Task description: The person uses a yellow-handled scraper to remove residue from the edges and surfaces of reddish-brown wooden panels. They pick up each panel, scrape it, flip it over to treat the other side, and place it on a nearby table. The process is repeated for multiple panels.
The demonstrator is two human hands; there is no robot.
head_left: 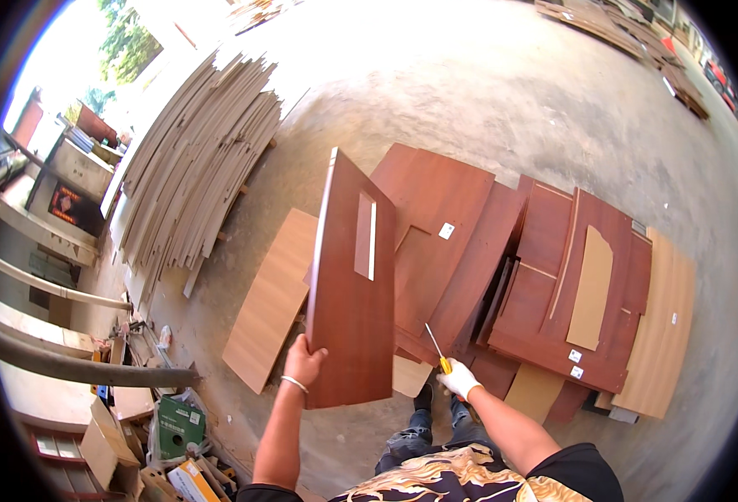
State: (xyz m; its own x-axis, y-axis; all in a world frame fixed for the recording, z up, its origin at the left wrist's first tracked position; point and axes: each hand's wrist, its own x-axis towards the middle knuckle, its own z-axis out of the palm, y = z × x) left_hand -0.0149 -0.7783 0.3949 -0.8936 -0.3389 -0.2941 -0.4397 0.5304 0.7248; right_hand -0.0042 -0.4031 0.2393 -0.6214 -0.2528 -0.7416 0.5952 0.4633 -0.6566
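My bare left hand (304,365) grips the lower left edge of a reddish-brown wood panel (348,335), held up and tilted on edge. A rectangular cutout (365,238) goes through the panel's upper part. In my gloved right hand (459,380) is a screwdriver (438,351) with a yellow handle, its thin shaft pointing up and away, apart from the panel. Just beyond it lie large reddish-brown boards (444,209), one with a white label. A light wood board (273,293) lies on the floor to the left, partly behind the held panel.
More stacked brown panels (545,318) lie to the right, with a tan piece (593,289) on top. A long pile of grey strips (210,159) stands at the far left. Boxes and a green carton (178,427) crowd the lower left, near metal rails (93,368).
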